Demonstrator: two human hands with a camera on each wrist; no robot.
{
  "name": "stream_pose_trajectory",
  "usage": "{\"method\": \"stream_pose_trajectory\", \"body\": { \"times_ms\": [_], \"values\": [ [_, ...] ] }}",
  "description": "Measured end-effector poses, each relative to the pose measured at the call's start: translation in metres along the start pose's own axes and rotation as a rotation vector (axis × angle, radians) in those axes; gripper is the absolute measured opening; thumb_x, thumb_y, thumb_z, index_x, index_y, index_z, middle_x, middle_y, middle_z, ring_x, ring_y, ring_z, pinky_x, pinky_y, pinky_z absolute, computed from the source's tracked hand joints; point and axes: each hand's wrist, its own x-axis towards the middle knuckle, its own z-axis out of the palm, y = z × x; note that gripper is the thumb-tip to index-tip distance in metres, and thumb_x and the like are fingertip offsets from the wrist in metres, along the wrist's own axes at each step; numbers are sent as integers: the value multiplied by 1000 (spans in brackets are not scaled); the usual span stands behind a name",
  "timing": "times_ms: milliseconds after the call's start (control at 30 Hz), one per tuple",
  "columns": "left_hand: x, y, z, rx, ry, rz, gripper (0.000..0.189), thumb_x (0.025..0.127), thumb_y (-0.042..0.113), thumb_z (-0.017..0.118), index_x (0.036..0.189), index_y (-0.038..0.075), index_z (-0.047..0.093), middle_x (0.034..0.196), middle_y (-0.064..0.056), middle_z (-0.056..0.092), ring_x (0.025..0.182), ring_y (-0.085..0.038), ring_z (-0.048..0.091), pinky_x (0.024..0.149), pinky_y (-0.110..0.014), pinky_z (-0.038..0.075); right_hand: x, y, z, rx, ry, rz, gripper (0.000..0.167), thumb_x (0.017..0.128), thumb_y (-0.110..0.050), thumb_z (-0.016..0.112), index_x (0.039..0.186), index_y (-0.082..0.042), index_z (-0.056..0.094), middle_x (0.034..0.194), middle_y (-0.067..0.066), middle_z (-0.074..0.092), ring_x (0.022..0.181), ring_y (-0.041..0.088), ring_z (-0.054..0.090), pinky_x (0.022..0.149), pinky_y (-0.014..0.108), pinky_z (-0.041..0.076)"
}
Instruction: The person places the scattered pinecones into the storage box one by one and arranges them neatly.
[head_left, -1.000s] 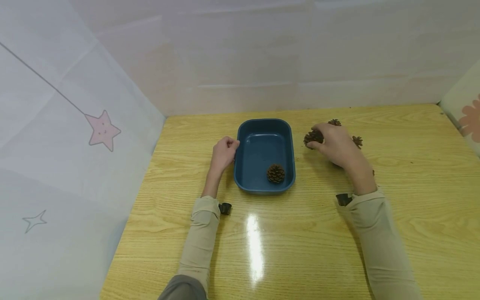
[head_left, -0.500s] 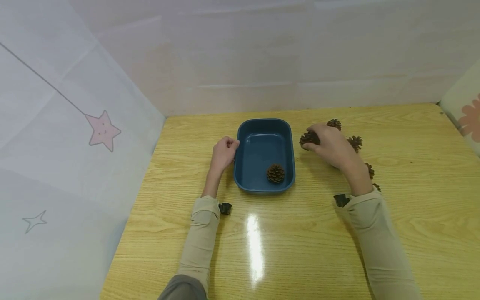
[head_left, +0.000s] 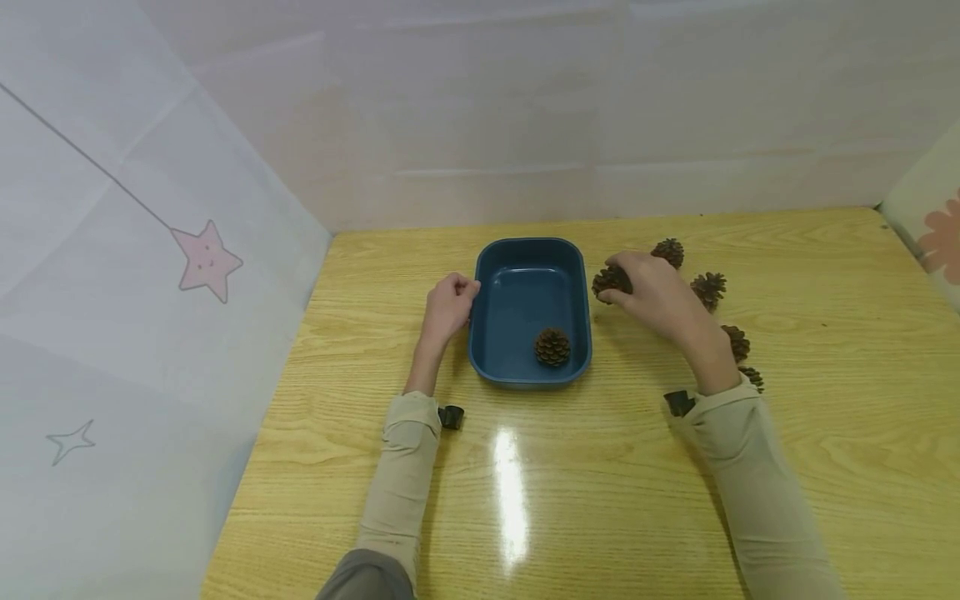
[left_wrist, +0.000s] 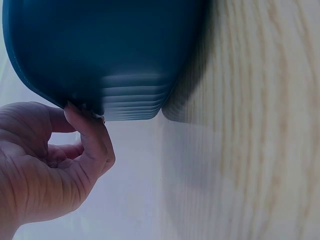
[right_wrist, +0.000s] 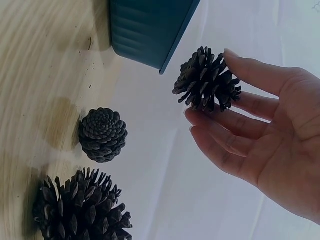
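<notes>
A pine cone [right_wrist: 206,81] is pinched between the thumb and fingers of my right hand [head_left: 660,296], held up off the table just right of the dark blue tray [head_left: 517,321]. My left hand [head_left: 448,308] pinches the tray's left rim between thumb and fingers, as the left wrist view shows with the tray wall [left_wrist: 115,45] above the hand [left_wrist: 60,155]. One pine cone [head_left: 552,347] lies inside the tray at its near right corner.
Several more pine cones lie on the wooden table [head_left: 600,500] right of the tray, among them one at the back [head_left: 667,252] and one [head_left: 708,290] beside my right hand. White sheeting [head_left: 480,108] stands behind the table and on its left.
My right hand has moved left with the pine cone, nearer the tray. More of the pine cones beside my right forearm show. My left hand has stayed on the rim.
</notes>
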Motion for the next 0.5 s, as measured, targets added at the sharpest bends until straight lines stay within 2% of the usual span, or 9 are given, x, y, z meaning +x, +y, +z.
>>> {"method": "stream_pose_trajectory", "body": {
  "times_ms": [500],
  "values": [
    [-1,1,0,-2,3,0,28,107,24,59,114,-1,68,90,-10,62,64,-16,55,55,-24,49,0,-10,7,-21,64,-74,51,100,-20,73,139,9,56,137,31,58,126,47,56,102,59,47]
  ]
}}
